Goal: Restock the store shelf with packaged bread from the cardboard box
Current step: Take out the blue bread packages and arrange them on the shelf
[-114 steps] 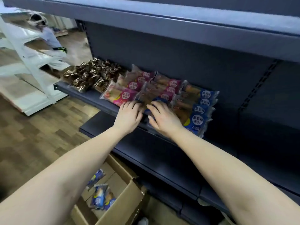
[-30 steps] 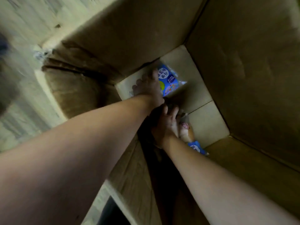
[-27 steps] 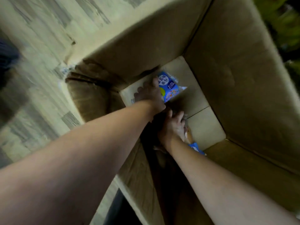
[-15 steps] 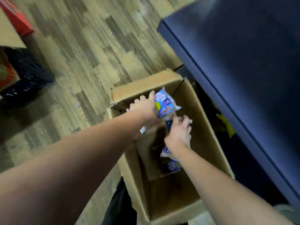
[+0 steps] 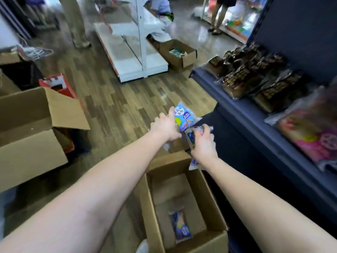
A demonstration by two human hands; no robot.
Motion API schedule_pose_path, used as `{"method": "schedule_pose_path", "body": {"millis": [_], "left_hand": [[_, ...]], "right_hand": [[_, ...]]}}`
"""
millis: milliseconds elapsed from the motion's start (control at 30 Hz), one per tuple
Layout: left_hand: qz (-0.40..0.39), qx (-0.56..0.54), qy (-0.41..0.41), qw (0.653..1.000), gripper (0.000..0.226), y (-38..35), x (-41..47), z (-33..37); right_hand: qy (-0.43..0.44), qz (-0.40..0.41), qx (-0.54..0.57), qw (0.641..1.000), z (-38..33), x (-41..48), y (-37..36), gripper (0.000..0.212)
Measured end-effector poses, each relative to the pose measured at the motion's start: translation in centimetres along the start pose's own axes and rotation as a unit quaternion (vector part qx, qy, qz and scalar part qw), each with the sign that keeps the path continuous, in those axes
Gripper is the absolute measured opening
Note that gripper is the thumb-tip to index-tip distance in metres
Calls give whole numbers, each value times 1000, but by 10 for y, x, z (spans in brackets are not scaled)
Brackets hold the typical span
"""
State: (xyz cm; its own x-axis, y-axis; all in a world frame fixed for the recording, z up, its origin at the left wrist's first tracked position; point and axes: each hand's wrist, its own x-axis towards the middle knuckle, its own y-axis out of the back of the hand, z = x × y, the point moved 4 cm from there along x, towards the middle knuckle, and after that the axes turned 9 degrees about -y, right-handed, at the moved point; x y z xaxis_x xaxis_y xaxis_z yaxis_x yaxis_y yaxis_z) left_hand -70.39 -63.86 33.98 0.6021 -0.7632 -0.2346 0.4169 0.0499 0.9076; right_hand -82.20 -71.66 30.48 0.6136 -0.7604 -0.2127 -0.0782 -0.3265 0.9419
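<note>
My left hand [image 5: 165, 126] grips a blue bread pack [image 5: 184, 116] above the floor, just past the open cardboard box [image 5: 156, 181]. Close beside it, my right hand [image 5: 203, 141] holds another blue bread pack [image 5: 191, 136], whose lower end hangs below my wrist. One blue pack [image 5: 181, 227] lies at the bottom of the box. To the right stands the dark blue shelf [image 5: 242, 108], carrying brown-wrapped bread packs [image 5: 249, 73] and pink bread packs [image 5: 313, 132].
A large open cardboard box [image 5: 31, 132] stands on the wooden floor at left, with a red carton [image 5: 58, 84] behind it. A white shelf unit [image 5: 135, 44] and another box [image 5: 179, 55] stand further back. Two people are there in the background.
Both hands have come up out of the box, each holding a blue bread pack, and moved toward the shelf. My view has lifted from the box interior to the aisle.
</note>
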Motion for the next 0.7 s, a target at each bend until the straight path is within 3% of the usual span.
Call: {"method": "schedule_pose_path", "body": {"millis": [200,367,700], "left_hand": [[65,39,-45,996,106,84,7,8],[88,56,-109,989,106,113,14,50],[74,68,-297,950,100,95,-7,220]], "right_hand": [[32,88,-17,995,-37,1,82,62],[-4,153,-8,988,-24,-5,127,63],[-186,236,41,953,123,-65,205,54]]}}
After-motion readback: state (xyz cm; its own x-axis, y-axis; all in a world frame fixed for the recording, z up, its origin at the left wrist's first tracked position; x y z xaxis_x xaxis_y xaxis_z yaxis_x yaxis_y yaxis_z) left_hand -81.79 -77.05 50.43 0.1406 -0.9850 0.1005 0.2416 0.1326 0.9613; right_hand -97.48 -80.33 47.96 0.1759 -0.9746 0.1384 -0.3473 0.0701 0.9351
